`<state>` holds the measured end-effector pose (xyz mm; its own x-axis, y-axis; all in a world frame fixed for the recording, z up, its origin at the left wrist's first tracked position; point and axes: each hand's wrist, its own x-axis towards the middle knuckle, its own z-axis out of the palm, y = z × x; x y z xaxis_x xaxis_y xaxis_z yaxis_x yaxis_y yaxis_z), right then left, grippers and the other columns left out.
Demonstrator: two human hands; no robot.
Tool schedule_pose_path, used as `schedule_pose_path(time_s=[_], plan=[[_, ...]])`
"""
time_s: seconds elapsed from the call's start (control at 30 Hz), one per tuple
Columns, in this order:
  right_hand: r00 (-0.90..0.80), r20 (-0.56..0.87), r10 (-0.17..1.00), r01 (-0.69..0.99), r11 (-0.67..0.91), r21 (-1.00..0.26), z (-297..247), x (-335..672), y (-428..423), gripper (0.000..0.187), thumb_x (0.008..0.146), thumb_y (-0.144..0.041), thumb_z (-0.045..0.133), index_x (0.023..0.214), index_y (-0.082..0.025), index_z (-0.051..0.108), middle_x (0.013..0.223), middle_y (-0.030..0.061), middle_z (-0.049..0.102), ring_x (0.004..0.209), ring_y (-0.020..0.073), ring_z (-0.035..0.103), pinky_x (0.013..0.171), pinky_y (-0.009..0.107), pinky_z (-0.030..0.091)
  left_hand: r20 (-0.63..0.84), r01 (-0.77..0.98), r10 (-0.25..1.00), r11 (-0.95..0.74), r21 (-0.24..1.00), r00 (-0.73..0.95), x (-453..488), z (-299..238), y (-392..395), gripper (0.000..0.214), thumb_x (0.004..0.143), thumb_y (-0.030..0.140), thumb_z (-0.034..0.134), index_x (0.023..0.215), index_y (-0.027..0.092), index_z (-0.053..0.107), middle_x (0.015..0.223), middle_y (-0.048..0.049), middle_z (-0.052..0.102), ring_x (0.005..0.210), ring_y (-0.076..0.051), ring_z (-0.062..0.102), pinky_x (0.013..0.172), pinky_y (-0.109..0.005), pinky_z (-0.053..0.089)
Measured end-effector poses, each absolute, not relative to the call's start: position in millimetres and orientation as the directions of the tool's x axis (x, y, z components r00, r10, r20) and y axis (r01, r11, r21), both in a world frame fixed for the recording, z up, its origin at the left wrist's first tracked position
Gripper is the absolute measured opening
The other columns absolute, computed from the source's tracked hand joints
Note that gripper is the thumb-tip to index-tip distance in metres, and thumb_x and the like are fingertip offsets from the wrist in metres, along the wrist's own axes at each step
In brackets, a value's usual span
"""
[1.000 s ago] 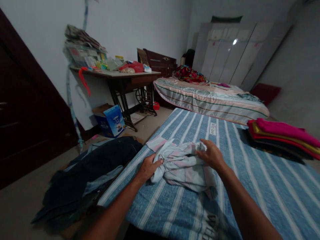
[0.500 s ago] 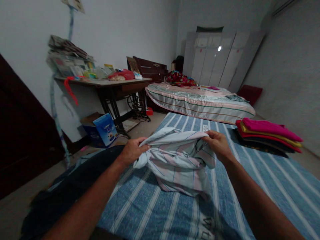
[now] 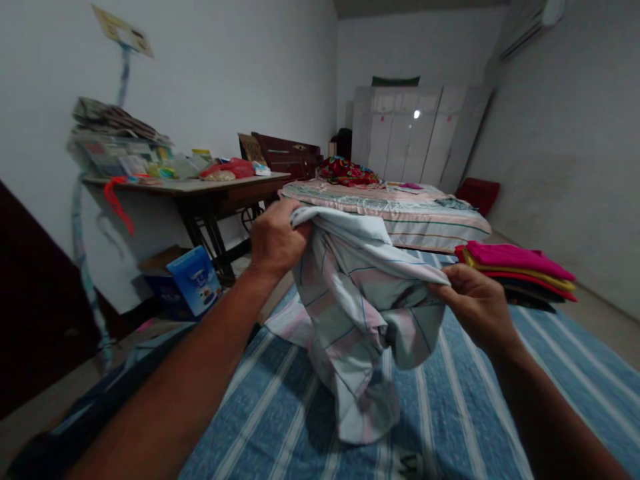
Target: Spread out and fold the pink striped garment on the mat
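Compared with one second ago, the left hand [image 3: 274,240] is raised, its fist closed on the top edge of the striped garment [image 3: 355,313]. The garment was bunched on the blue mattress [image 3: 280,413]. It now hangs free above the near edge, only its lower end near the surface. It is pale with pink and blue stripes, and creased. The right hand [image 3: 475,307] pinches the opposite edge, lower down. Folded clothes [image 3: 515,267] lie at the right edge.
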<state>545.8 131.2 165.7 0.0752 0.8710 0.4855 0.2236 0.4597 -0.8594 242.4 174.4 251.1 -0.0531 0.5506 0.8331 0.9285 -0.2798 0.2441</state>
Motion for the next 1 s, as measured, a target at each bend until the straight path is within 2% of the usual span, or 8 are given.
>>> schedule_pose_path(time_s=[0.1,0.17,0.3,0.47,0.6,0.77,0.9,1.0], plan=[[0.121,0.39,0.913,0.285,0.344,-0.894,138,556,134,0.028,0.066,-0.043,0.07,0.071,-0.018,0.057,0.06,-0.0014,0.054,0.055,0.012,0.047,0.049,0.022,0.035,0.527,0.882,0.844,-0.173,0.438,-0.097,252,194,197,0.029,0.073,0.036,0.053,0.085,0.014,0.068,0.079,-0.0054,0.068,0.076,-0.02,0.062,0.068,-0.026,0.044],[0.157,0.325,0.933,0.334,0.26,-0.906,116,561,134,0.028,0.064,-0.043,0.068,0.066,-0.019,0.055,0.056,-0.0024,0.051,0.052,0.0117,0.045,0.047,0.022,0.033,0.346,0.866,0.937,-0.133,0.483,-0.049,254,150,203,0.03,0.071,0.04,0.054,0.08,0.015,0.068,0.075,-0.0048,0.067,0.074,-0.02,0.062,0.065,-0.025,0.044],[0.212,0.232,0.949,0.381,0.138,-0.914,73,572,126,0.025,0.063,-0.041,0.065,0.063,-0.019,0.054,0.055,-0.0027,0.052,0.053,0.0127,0.046,0.049,0.024,0.034,0.191,0.797,0.98,-0.075,0.599,-0.051,248,86,197,0.043,0.065,0.045,0.06,0.094,0.014,0.065,0.088,-0.0054,0.068,0.079,-0.019,0.062,0.067,-0.024,0.045],[0.28,0.139,0.95,0.342,0.037,-0.939,40,584,114,0.025,0.063,-0.042,0.065,0.065,-0.018,0.055,0.057,-0.0025,0.055,0.055,0.0141,0.05,0.052,0.024,0.037,0.018,0.786,0.999,0.012,0.619,-0.029,242,64,178,0.025,0.067,0.04,0.056,0.062,0.016,0.063,0.056,0.0004,0.059,0.06,-0.017,0.057,0.054,-0.023,0.038],[0.304,0.09,0.948,0.305,-0.007,-0.952,30,586,111,0.031,0.065,-0.046,0.066,0.072,-0.017,0.06,0.063,0.0,0.061,0.06,0.0163,0.055,0.054,0.026,0.04,-0.019,0.744,1.0,0.005,0.668,0.011,249,64,168,0.021,0.066,0.035,0.056,0.054,0.017,0.059,0.047,0.0032,0.053,0.052,-0.014,0.051,0.049,-0.022,0.033],[0.243,-0.022,0.97,0.309,-0.099,-0.946,20,588,110,0.038,0.064,-0.052,0.066,0.077,-0.016,0.066,0.065,0.002,0.063,0.061,0.0189,0.056,0.053,0.027,0.04,0.002,0.794,0.999,0.03,0.607,-0.04,263,68,163,0.008,0.058,0.023,0.058,0.053,0.017,0.06,0.051,0.0018,0.056,0.057,-0.015,0.053,0.05,-0.022,0.032],[0.293,0.015,0.956,0.219,-0.052,-0.974,20,589,106,0.028,0.063,-0.044,0.065,0.073,-0.017,0.065,0.064,0.0005,0.061,0.061,0.0179,0.054,0.052,0.026,0.038,-0.033,0.836,0.999,0.044,0.547,-0.032,273,69,159,0.005,0.057,0.022,0.06,0.055,0.018,0.063,0.054,-0.0006,0.06,0.057,-0.017,0.056,0.05,-0.024,0.031],[0.372,0.038,0.927,0.078,0.009,-0.997,29,585,105,0.026,0.061,-0.039,0.068,0.075,-0.017,0.065,0.066,-0.0002,0.062,0.06,0.0161,0.053,0.052,0.025,0.038,-0.077,0.849,0.997,0.024,0.527,0.019,281,68,156,0.015,0.061,0.029,0.061,0.05,0.018,0.061,0.05,-0.0022,0.058,0.054,-0.018,0.056,0.049,-0.025,0.032]])
